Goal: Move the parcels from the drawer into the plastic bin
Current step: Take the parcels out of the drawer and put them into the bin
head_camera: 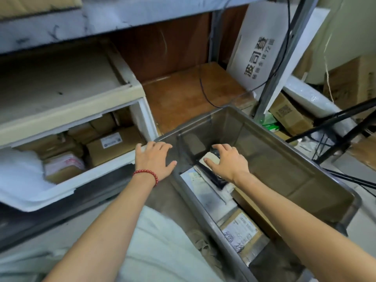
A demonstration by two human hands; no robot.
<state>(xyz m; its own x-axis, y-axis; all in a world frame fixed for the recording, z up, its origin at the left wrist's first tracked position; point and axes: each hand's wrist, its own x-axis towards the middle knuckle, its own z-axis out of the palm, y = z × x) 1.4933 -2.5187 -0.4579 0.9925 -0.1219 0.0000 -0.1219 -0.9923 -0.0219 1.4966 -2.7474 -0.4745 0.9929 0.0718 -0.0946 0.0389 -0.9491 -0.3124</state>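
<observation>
The right grip (225,162) is inside the bin (234,109), palm down, fingers spread and lying on a small black-and-pale parcel (209,159); the thumb rests on its pale end, and the fingers do not curl round it. That parcel sits tilted at the bin's far end, on top of a flat white parcel (200,189). Nearer the person, a brown box (242,233) with a printed label lies on the bin floor beside more cardboard. The left grip (154,158), with a red bracelet (147,174) at the wrist, is spread too and holds nothing; its fingertips are at the corner where the bin rim meets the drawer (97,169). The drawer stands pulled out just left of the bin and is packed with brown parcels: one with a white label (113,146) at the right, one with a pink-and-white label (63,165) in front, others behind. White padding (18,176) fills the drawer's left end. Beyond the bin a brown wooden shelf (183,92) carries a black cable (205,94) and a leaning white box (258,49) with dark print.
</observation>
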